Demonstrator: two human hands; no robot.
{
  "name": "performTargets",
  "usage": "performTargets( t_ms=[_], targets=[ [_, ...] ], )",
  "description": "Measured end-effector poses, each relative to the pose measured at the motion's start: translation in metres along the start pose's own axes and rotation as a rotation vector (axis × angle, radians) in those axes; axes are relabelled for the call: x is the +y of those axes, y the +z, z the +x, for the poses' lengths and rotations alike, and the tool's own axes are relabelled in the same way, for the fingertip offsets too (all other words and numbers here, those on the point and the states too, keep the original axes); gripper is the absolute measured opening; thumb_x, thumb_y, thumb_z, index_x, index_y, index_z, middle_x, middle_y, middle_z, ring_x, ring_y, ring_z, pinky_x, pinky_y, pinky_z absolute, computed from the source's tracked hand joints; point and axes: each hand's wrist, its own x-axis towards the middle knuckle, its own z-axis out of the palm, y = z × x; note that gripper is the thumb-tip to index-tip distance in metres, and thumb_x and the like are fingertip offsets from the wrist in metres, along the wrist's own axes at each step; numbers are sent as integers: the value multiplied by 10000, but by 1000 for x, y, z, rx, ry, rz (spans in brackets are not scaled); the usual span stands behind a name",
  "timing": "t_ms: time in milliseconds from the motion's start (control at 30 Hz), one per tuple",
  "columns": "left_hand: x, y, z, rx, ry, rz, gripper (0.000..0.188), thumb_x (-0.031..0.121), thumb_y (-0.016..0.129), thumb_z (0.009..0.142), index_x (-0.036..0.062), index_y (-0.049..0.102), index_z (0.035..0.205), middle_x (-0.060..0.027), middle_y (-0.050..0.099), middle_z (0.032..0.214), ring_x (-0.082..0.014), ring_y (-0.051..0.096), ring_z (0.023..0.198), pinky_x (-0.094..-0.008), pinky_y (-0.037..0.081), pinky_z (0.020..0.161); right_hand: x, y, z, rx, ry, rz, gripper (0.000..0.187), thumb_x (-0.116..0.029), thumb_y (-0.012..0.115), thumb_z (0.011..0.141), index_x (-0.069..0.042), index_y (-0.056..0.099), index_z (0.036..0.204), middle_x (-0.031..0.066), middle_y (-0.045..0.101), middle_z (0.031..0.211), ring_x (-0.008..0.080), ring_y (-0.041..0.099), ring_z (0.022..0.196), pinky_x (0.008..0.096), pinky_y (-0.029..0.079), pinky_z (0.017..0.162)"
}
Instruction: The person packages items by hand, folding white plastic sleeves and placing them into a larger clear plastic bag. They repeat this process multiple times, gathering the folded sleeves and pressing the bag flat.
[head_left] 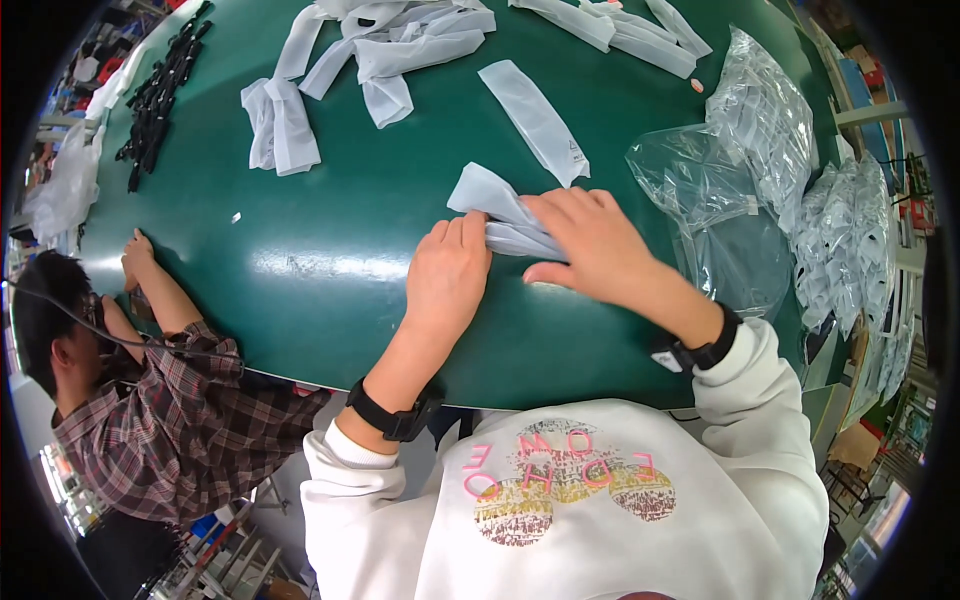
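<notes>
A folded frosted white plastic bag [512,238] lies in front of me between my two hands. My left hand [448,272] is closed on its left end, fingers curled at the edge. My right hand [602,245] grips the right part, its fingers over the top and its thumb below; the fingertips are partly hidden. One loose flap of the bag [482,188] sticks up beyond my hands. Just past them, a flat frosted bag [535,115] with a small printed mark lies on the green table [340,220].
Frosted bags [420,50] are heaped at the far side, with more [620,35] to their right. Clear plastic bags [760,120] and filled packs [845,240] cover the right edge. Black cords [165,95] lie far left. A person in a plaid shirt [190,410] leans in at left.
</notes>
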Motion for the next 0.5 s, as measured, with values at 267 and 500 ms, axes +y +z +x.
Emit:
performTargets(
  t_ms=[267,500],
  targets=[
    [15,-25,21,89,195,-18,548,54,659,742,4,515,1269,-130,544,1108,-307,537,1014,-400,447,926,8,9,-4,11,-30,111,607,-160,754,753,-9,495,1281,124,536,1154,306,533,1011,393,455,875],
    [12,3,5,-29,153,-56,633,58,692,718,34,500,1321,-135,510,1183,-318,523,1043,-417,434,952,38,-5,42,223,128,28,541,-120,721,790,-20,502,1275,121,538,1144,299,547,1000,403,488,822]
  ],
)
